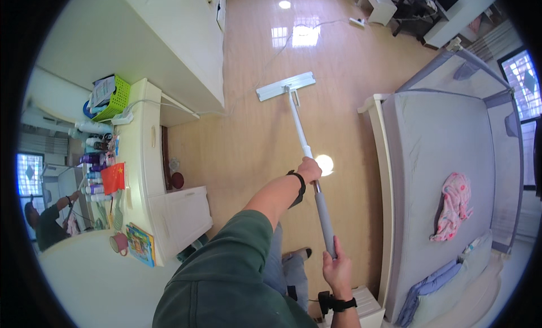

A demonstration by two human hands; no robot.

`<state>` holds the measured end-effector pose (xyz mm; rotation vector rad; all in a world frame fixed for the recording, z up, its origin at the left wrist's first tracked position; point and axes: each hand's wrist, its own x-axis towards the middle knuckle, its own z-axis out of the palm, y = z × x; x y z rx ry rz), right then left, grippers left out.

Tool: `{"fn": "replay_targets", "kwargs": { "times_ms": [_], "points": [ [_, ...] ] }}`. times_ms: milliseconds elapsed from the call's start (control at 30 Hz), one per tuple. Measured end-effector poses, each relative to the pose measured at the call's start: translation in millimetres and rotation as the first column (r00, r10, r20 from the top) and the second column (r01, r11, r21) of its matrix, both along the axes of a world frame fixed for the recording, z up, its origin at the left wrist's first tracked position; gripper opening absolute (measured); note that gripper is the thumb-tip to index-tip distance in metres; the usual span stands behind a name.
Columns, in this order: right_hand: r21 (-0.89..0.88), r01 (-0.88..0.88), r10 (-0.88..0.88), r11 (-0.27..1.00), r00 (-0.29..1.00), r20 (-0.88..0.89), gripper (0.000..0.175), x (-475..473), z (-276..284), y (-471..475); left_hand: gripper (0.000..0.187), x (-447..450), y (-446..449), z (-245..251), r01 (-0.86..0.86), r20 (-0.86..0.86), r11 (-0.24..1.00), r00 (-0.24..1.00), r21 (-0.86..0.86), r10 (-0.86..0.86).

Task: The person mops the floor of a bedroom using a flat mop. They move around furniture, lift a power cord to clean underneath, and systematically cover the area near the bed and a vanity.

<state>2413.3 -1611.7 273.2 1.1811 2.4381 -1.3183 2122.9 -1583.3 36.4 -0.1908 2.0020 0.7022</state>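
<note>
A flat mop with a wide white head (pixel 286 86) stretches out before me, its head resting on the wood-look floor. My left hand (pixel 309 170) is closed around the pole (pixel 299 126), just below its white collar. Lower down, the grey foam grip (pixel 325 222) ends in my right hand (pixel 337 266), the thumb and fingers about its tip. The pole slants from the lower right up to the head. Dark bands circle both wrists.
At right stands a bed (pixel 432 145) with mesh guard rails and a pink patterned cloth (pixel 453 205). A dressing table (pixel 144 158) at left carries bottles, a green basket (pixel 120 98) and a mug (pixel 119 242). A cable (pixel 275 56) crosses the floor near the mop head.
</note>
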Motion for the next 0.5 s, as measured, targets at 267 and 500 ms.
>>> {"fn": "replay_targets", "kwargs": {
  "times_ms": [267, 500],
  "points": [
    [-0.082, -0.042, 0.069, 0.996, 0.929, 0.365, 0.061, 81.6, 23.5, -47.6, 0.005, 118.4, -63.2, -87.0, 0.927, -0.422, 0.090, -0.079, -0.365, -0.903],
    [-0.252, 0.215, -0.047, 0.943, 0.841, 0.539, 0.058, 176.9, 107.8, -97.2, 0.027, 361.9, -177.2, -39.3, 0.836, -0.510, 0.013, 0.346, 0.548, -0.788]
  ]
}}
